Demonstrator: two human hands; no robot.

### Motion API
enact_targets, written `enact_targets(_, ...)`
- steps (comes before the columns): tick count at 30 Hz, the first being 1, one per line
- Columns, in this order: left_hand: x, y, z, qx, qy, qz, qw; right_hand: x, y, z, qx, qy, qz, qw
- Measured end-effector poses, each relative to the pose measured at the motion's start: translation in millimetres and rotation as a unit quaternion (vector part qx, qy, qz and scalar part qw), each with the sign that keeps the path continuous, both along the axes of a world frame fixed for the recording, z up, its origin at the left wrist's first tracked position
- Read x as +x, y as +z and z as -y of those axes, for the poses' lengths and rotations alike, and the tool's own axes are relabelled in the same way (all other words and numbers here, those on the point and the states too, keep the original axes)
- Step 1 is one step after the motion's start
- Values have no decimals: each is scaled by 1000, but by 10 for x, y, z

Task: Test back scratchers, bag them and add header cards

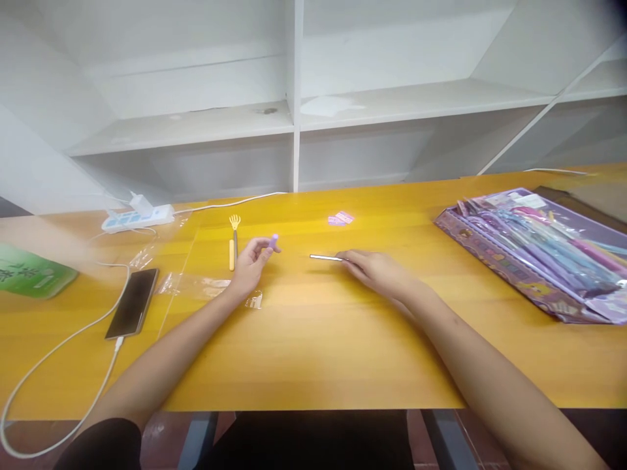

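Between the thumb and fingers of my left hand (251, 262) is a small light-purple cylinder (273, 241), possibly a cap; most of it is covered by the fingers. My right hand (376, 269) pinches one end of a thin, silvery rod (323, 257), which points left toward my left hand. The two pieces are apart. Just left of my left hand lies a small back scratcher (235, 225) with a yellow claw and dark shaft, beside a yellow handle-like piece (232, 256). Under my left wrist lies a clear plastic wrapper (196, 286).
Two small purple cards (341, 219) lie toward the back. At right stands a purple display box (494, 261) of wrapped items. On the left are a phone (132, 303) on a white cable, a power strip (138, 217) and a green package (34, 271). White shelving (296, 98) rises behind.
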State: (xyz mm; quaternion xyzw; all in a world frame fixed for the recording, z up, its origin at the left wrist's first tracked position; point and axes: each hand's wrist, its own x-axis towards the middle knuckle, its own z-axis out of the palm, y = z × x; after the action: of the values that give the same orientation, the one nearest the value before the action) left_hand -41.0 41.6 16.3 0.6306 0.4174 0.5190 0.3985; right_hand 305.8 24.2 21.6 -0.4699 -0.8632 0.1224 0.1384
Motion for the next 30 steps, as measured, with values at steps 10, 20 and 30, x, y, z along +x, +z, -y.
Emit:
enact_targets(10,26,-45,57,-214,-122,202,948,-73,-18,57,50,50,-27,997)
enact_targets(20,11,-86,87,-215,-151,119,958,-80,-28,85,150,67,44,985)
enact_targets(30,-113,-46,200,-74,-123,-175,974,-34,13,97,199,81,62,975)
